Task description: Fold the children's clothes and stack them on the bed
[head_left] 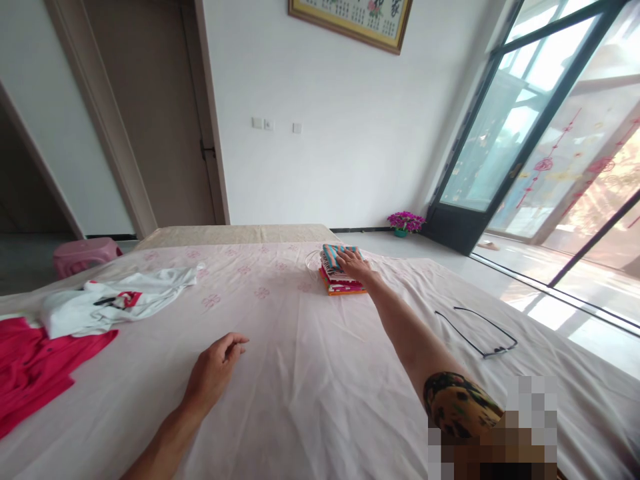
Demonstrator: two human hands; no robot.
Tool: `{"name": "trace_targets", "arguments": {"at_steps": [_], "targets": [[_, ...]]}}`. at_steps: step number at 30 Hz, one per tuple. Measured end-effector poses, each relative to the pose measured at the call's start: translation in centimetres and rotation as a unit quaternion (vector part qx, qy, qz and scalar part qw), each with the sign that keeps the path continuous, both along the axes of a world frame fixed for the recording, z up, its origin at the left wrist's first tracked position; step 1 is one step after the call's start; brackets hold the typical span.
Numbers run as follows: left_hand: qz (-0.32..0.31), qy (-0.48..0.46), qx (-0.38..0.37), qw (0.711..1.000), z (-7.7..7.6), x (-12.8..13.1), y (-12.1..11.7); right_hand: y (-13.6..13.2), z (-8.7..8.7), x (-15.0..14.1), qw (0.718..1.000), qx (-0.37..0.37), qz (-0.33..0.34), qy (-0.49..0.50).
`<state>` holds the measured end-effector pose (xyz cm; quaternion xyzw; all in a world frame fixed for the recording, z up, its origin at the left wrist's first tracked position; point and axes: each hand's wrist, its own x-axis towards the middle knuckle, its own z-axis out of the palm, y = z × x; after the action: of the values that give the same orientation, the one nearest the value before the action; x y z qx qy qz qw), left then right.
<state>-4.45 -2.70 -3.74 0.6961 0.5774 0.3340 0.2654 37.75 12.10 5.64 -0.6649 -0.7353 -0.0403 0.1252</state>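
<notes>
A stack of folded clothes (343, 285) rests toward the far side of the sheet-covered bed (280, 380), its layers orange, red, patterned and striped blue. My right hand (356, 264) lies on top of it, touching the blue-striped piece (332, 251) with fingers stretched out. Over the near part of the bed, my left hand (217, 363) holds nothing; its fingers are loosely bent and a little apart. To its left lie a white garment with a red and black print (160, 293) and a crumpled red garment (40, 373).
Eyeglasses (483, 350) lie on the bed right of my right forearm. A thin pale cord (311, 265) loops beside the stack. Beyond the bed stand a pink stool (86, 257), purple flowers in a pot (406, 223) and a dark-framed glass door (493, 133).
</notes>
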Motion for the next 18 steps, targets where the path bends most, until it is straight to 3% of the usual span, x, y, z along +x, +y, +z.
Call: {"name": "trace_targets", "arguments": {"at_steps": [4, 9, 12, 15, 18], "targets": [[-0.002, -0.006, -0.002, 1.000, 0.0, -0.1, 0.1, -0.1, 1.6, -1.0, 0.998, 0.006, -0.066, -0.009], [0.003, -0.018, -0.006, 1.000, -0.4, -0.1, 0.3, -0.9, 0.5, -2.3, 0.995, -0.007, -0.010, -0.096], [0.009, -0.024, -0.004, 1.000, -0.4, 0.0, 0.4, -1.5, 0.6, -3.1, 0.994, -0.024, -0.025, -0.108], [0.016, -0.032, -0.001, 0.999, -0.2, 0.0, 0.3, -2.8, 0.7, -5.3, 0.992, 0.076, -0.061, -0.074], [0.018, -0.036, 0.014, 0.999, 0.0, 0.0, 0.2, -5.7, -0.8, -9.1, 0.984, 0.173, -0.043, -0.017]]}}
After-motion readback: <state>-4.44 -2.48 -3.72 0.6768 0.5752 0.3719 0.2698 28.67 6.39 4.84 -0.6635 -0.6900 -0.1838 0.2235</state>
